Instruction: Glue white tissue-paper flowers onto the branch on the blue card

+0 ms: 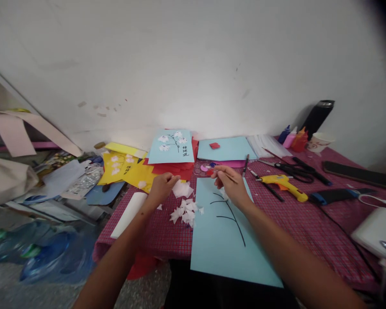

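A light blue sheet (218,244) with black painted branches lies at the table's front edge. Over its top part is my right hand (229,182), closed on a thin brown stick that looks like a brush handle. A small bit of white paper shows beneath that hand, by the upper branch. My left hand (163,185) is left of the sheet, its fingers pinched together; whatever may be between them is too small to make out. Close beside it lie a white paper stack (182,189) and a heap of torn white paper pieces (185,212).
Finished blossom picture (170,146) stands at the back. Right side holds a yellow glue gun (284,185), black scissors (294,171), paint bottles (299,139), a paper cup (320,141) and a black flask (318,116). White roll (128,214) lies at the left edge.
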Demonstrator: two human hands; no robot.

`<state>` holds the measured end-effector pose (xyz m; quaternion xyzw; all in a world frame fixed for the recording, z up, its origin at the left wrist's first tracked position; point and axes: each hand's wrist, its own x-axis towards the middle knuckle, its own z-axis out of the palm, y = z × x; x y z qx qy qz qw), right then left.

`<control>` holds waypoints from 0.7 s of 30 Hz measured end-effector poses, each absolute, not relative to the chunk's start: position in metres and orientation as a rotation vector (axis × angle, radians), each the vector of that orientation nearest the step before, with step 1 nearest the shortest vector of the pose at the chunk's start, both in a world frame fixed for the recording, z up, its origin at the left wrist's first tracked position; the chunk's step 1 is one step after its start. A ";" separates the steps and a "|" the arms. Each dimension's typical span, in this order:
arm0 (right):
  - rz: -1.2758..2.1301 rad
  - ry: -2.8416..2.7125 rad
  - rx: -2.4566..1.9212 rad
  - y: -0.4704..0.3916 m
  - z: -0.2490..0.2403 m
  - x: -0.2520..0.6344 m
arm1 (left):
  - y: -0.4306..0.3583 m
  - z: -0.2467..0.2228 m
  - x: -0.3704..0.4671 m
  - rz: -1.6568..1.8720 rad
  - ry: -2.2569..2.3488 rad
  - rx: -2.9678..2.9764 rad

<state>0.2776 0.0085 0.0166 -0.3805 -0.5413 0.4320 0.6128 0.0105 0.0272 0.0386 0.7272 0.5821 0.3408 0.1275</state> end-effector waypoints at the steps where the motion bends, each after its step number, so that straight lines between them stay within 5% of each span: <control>1: 0.977 -1.236 -0.872 0.008 0.018 0.279 | 0.026 0.040 0.018 1.062 1.633 2.001; 8: 0.891 -1.081 -0.827 0.012 0.028 0.290 | 0.031 0.038 0.094 1.246 1.094 1.069; 21: 1.069 -1.146 -0.841 0.010 0.026 0.288 | 0.035 0.029 0.108 1.158 0.813 0.593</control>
